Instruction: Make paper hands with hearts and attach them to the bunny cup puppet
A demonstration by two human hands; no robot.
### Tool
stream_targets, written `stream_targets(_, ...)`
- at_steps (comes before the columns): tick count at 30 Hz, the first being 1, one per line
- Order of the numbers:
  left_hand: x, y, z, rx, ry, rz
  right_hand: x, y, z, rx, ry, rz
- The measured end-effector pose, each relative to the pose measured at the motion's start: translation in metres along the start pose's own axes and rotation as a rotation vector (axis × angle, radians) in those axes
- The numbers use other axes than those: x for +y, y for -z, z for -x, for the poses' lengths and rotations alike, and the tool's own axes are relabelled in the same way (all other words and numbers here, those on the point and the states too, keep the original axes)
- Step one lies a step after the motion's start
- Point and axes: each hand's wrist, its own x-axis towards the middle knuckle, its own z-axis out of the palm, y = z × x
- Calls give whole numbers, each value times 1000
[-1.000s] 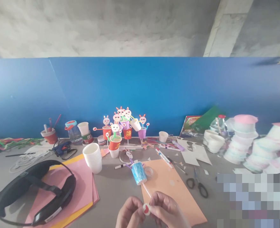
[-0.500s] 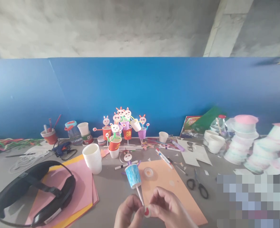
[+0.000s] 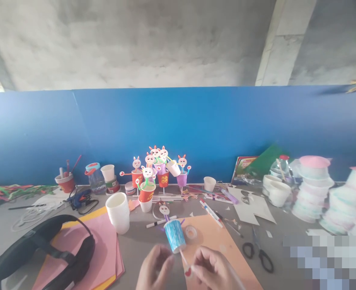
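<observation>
My right hand (image 3: 212, 268) pinches a small white paper cutout (image 3: 188, 272) with a red mark between thumb and fingers. The cutout lies by the lower end of a thin pale stick (image 3: 182, 255); whether they are joined I cannot tell. That stick runs up to the base of a blue-coloured paper cup (image 3: 174, 235), which lies tilted. From the cup's far end sticks out a white rabbit-face cutout (image 3: 164, 208), with purple pieces beside it. My left hand (image 3: 156, 266) is just left of the stick, apart from it, thumb and fingers parted with nothing visible between them.
Orange paper (image 3: 232, 253) lies under my right hand, with a tape roll (image 3: 191, 232) on it. Scissors (image 3: 261, 253) rest to the right. White cups (image 3: 117, 212) and a black headset (image 3: 41, 251) stand left. Finished rabbit cups (image 3: 147, 189) are behind; stacked coloured cups (image 3: 312, 193) stand right.
My left hand has let go of the stick end and moved left, its fingers parting. My right hand still pinches the cutout. The view has tilted up slightly, so things sit lower.
</observation>
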Motion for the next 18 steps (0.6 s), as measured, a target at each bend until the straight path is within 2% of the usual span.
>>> stream_targets(2,-4,10,-18,25,160,6,6,7,-8,72,43,-35)
stream_targets(4,-7,18,-34,43,242,26,10,13,-17,138,74,-88)
stream_targets(8,-7,15,-52,6,340,64,14,13,-41,229,130,-187)
stream_targets(12,-5,0,-63,-42,267,1,15,2,-69,267,193,-203)
stream_targets(18,-14,-10,-78,48,121,-93,16,-11,-89,277,211,-220)
